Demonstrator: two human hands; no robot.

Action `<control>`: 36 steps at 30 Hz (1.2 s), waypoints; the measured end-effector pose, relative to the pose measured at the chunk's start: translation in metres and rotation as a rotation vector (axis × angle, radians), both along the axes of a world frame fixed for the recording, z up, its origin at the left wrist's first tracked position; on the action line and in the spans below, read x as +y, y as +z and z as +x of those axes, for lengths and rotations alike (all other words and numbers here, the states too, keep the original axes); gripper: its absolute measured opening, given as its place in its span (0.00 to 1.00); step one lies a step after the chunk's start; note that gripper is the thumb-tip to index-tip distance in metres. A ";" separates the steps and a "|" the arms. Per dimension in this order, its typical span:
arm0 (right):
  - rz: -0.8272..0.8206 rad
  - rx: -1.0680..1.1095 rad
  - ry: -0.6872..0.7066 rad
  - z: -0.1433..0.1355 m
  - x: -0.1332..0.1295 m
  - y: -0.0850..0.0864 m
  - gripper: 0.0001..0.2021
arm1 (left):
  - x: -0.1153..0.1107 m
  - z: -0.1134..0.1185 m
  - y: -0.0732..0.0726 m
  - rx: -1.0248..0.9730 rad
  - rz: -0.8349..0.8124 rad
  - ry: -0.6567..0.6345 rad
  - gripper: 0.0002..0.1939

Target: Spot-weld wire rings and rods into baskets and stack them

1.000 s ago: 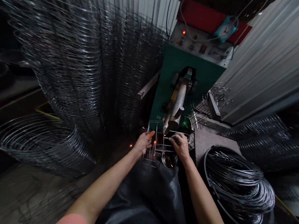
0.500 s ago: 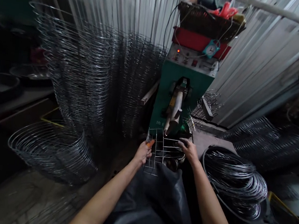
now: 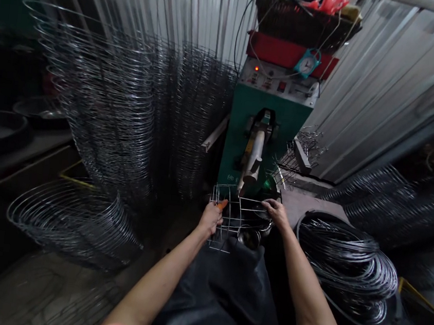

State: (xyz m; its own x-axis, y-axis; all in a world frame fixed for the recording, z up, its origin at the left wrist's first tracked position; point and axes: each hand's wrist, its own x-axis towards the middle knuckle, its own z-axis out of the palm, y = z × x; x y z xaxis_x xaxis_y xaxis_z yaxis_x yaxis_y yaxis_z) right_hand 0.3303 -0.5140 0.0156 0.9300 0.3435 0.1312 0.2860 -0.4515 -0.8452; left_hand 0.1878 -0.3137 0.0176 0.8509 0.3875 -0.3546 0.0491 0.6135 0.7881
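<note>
A small wire grid [image 3: 240,218] of thin crossing metal rods lies under the electrode arm [image 3: 255,159] of a green spot-welding machine [image 3: 288,105]. My left hand [image 3: 210,219] is closed on the grid's left side. Something orange [image 3: 221,204] covers or lies against a finger of that hand; which of the two I cannot tell. At the right, my right hand [image 3: 276,213] pinches the end of a straight wire [image 3: 252,201] that runs across to the grid near the electrode tip. A dark apron [image 3: 219,292] covers my lap just below the grid.
Tall stacks of round wire frames [image 3: 110,105] stand at the left, with a lower stack [image 3: 67,219] in front. On the right sits a tub of bundled wire rings [image 3: 346,259]. A teal clock [image 3: 307,63] hangs on the machine beneath a cluttered basket [image 3: 304,27].
The view has shifted slightly. The grid has tilted and moved a little under the electrode, with both hands keeping their hold. The right hand's wire lies a bit higher.
</note>
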 end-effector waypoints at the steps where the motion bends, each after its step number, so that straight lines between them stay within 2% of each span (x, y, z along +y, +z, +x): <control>1: -0.006 -0.001 -0.003 0.001 0.000 0.000 0.20 | 0.000 0.001 0.001 0.005 0.002 -0.002 0.21; 11: 0.009 -0.002 -0.010 -0.001 -0.002 0.001 0.22 | 0.000 0.007 0.000 0.050 -0.014 -0.005 0.20; 17: -0.030 -0.079 0.131 0.004 -0.037 -0.008 0.26 | 0.005 0.011 -0.005 0.016 0.006 -0.028 0.22; 19: -0.080 -0.094 0.142 0.008 -0.054 -0.016 0.27 | 0.009 0.011 -0.010 -0.011 0.012 -0.048 0.23; 22: -0.183 -0.131 0.098 0.011 -0.070 -0.028 0.21 | 0.021 0.003 -0.023 -0.031 -0.034 -0.082 0.24; 25: -0.205 -0.225 0.107 0.002 -0.072 -0.026 0.18 | 0.039 -0.021 -0.041 -0.063 -0.150 -0.099 0.21; 27: -0.175 -0.326 0.153 -0.011 -0.066 -0.012 0.17 | 0.051 -0.043 -0.050 -0.094 -0.256 -0.087 0.16; 30: -0.106 -0.467 0.246 -0.041 -0.050 0.027 0.14 | 0.062 -0.076 -0.057 -0.132 -0.399 -0.034 0.10; 33: 0.006 -0.578 0.321 -0.078 -0.034 0.075 0.13 | 0.067 -0.098 -0.051 -0.236 -0.458 -0.013 0.11; 36: 0.093 -0.727 0.333 -0.111 -0.018 0.120 0.11 | 0.073 -0.104 -0.038 -0.331 -0.398 -0.101 0.18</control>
State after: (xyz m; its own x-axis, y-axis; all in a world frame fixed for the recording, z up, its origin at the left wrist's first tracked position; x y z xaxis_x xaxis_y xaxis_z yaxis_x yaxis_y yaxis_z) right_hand 0.2190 -0.5319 0.1353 0.4519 0.5452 0.7061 0.8861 -0.1826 -0.4261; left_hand 0.0837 -0.2405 -0.0208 0.9685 0.1877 -0.1639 -0.0883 0.8736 0.4785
